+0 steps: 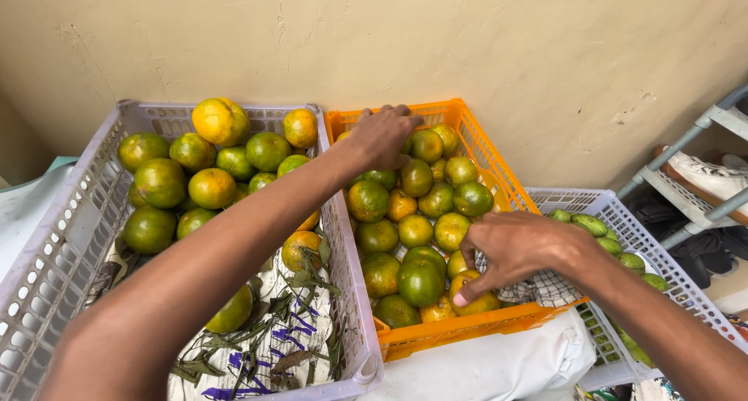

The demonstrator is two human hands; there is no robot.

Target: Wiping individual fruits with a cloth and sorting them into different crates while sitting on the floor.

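the right hand point(520, 249) has its fingers curled together around a yellow-orange citrus fruit point(477, 298) near the front wall of the orange crate point(475, 321), thumb pressing its side and the fingertips over its top, so the fruit is pinched but not lifted clear of the pile. the left hand point(382, 136) reaches to the back of the orange crate and lies palm down over the fruit there, fingers bent; whether it is closed on one fruit or only resting on the heap i cannot tell, since the back of the hand covers what is under it. the fruit in the orange crate is heaped in layers, mostly green with a few yellow ones, likely so that both hands can get at it from above. a checked cloth point(545, 288) shows under the right hand at the crate's right side. left of the orange crate stands a pale lilac crate point(47, 268) with more citrus piled at its back and dry leaves on printed paper at its front. right of the orange crate a white crate point(623, 214) holds small green fruit, partly hidden by the right forearm. a shoe rack is cut off at the frame's edge beyond that
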